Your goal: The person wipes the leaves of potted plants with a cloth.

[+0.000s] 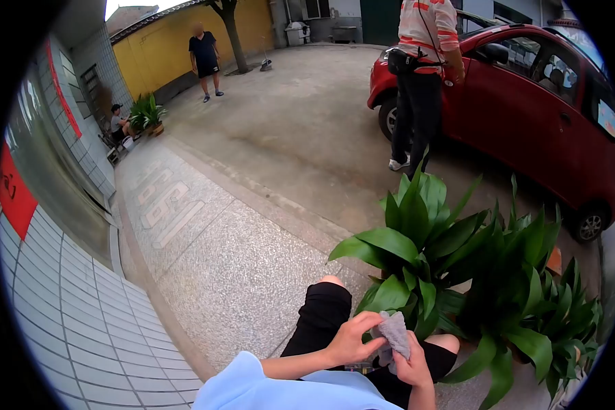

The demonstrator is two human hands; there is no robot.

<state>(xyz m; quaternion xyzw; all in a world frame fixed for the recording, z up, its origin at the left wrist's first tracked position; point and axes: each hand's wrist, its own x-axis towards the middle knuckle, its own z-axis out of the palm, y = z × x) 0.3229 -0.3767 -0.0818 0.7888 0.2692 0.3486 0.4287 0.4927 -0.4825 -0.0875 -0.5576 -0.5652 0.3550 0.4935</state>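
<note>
A small grey cloth (393, 332) is bunched up between my two hands, above my lap. My left hand (352, 339) pinches its left side with thumb and fingers. On the other side, my right hand (413, 362) grips the cloth's lower right part, thumb on top. Broad green leaves of a potted plant (417, 239) rise just beyond the cloth and to its right. Under my hands are my knees in black shorts (321, 314). Part of a small object between my legs shows below the cloth, too hidden to name.
More leafy plants (526, 294) crowd my right side. A white tiled wall (82, 328) runs along my left. Ahead, a person (420, 75) stands by a red car (519, 116). Another person (203, 58) stands near a tree (232, 34); someone sits (119, 125) by the far plants.
</note>
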